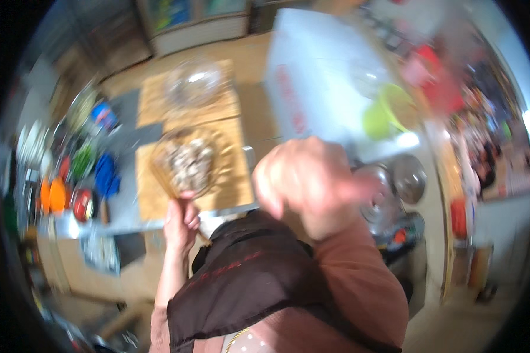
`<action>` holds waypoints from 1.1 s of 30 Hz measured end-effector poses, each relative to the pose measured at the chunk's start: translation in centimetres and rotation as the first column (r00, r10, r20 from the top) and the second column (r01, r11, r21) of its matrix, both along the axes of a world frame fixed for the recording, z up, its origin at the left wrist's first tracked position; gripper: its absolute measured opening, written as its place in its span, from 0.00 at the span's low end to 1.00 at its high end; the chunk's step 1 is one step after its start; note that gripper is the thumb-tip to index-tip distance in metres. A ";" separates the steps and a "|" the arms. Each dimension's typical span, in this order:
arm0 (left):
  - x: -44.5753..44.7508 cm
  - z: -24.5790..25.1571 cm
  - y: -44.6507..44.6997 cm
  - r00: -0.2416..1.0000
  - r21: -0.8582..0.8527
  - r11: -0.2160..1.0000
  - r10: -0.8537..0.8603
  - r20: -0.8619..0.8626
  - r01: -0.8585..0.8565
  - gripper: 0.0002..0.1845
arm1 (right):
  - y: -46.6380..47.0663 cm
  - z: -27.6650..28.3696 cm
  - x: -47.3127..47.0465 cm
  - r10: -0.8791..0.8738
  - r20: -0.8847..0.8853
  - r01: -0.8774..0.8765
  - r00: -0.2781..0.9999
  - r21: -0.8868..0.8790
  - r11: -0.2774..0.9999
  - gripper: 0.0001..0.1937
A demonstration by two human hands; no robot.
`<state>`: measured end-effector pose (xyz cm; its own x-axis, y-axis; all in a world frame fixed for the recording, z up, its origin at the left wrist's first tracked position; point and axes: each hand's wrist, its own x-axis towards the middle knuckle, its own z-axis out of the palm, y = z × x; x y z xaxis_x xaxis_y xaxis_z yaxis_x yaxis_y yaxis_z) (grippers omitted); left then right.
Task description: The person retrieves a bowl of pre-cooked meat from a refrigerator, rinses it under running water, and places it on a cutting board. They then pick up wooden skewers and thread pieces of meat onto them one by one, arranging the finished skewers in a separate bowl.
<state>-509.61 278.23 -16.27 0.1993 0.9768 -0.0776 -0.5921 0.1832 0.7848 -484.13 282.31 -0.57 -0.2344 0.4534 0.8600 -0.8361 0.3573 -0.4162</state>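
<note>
My left hand [182, 220] grips a pair of wooden chopsticks [162, 178], which slant along the left side of a clear glass bowl [218, 152]. Pale grey-white chunks of food [192, 165], perhaps meat, lie in that bowl. The bowl rests on the nearer of two wooden boards [152, 207]. Raised high and close to the camera is my right hand [307, 185], badly blurred, with its fingers partly curled. Whether anything is in it cannot be made out. A second clear bowl [192, 84] sits on the farther board [152, 95].
To the right stands a large white box [318, 66] with a lime-green container [386, 112] on top. Clear lids or bowls [406, 178] lie below it. At left are a blue cloth [107, 175], orange discs [57, 194], green vegetables [83, 161] and stacked white dishes [31, 143].
</note>
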 end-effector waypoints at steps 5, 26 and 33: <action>-1.4 -0.2 -1.4 0.827 -0.122 0.950 -0.312 -0.467 0.289 0.31 | 0.2 -13.0 -4.3 0.063 0.796 0.318 0.602 -0.312 0.895 0.24; -2.4 -3.4 17.4 -0.274 0.282 0.872 0.408 -0.871 0.401 0.22 | -0.6 -14.7 -6.3 0.361 0.647 0.497 0.671 -0.755 0.429 0.09; -6.5 -2.1 21.2 -0.178 -0.015 0.921 0.059 -0.982 0.389 0.19 | 0.7 -14.0 -5.2 0.065 0.590 0.551 0.805 -0.783 0.288 0.09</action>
